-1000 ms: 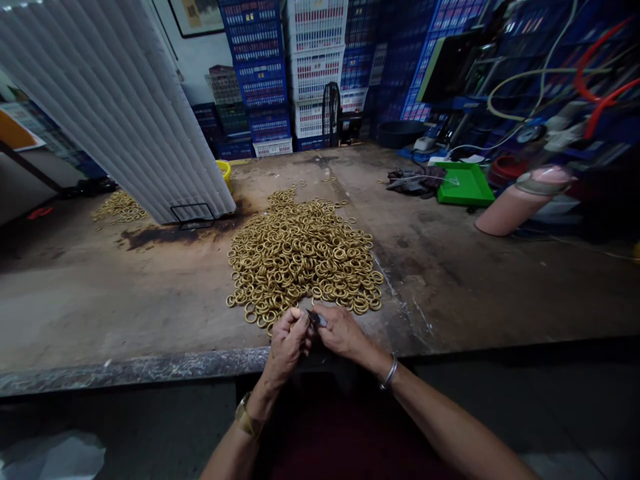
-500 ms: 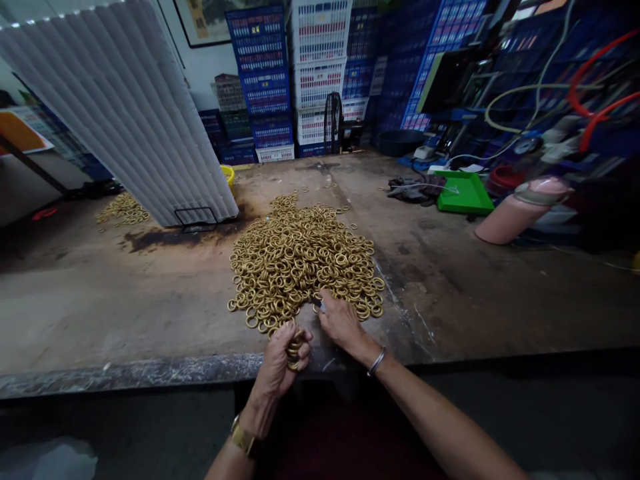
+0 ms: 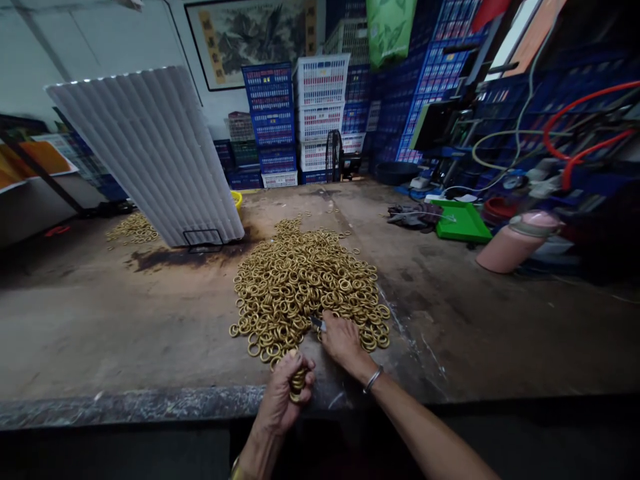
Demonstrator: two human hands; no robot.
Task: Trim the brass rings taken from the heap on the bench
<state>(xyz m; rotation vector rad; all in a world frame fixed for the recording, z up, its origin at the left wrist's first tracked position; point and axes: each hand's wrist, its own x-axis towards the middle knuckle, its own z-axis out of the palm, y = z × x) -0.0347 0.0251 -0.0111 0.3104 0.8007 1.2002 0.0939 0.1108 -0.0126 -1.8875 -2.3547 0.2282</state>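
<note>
A broad heap of brass-coloured rings (image 3: 305, 280) lies on the worktable. At the heap's near edge, my left hand (image 3: 287, 387) is closed round a short stack of brass rings (image 3: 297, 383), held just above the table's front edge. My right hand (image 3: 345, 340) reaches into the near right side of the heap, its fingers closed on a small knife (image 3: 317, 323). The knife's dark flat blade points left among the rings; most of its handle is hidden in my fingers.
A tall white corrugated panel (image 3: 155, 160) leans in a black wire stand (image 3: 203, 240) left of the heap. Further right are a green tray (image 3: 461, 221), a grey cloth (image 3: 413, 217) and a pink bottle (image 3: 517, 243). Stacked crates (image 3: 273, 120) stand behind the worktable (image 3: 125, 327).
The view has tilted up, so everything sits lower in the picture and more wall shows. Both hands keep nearly the same places by the heap and the same holds.
</note>
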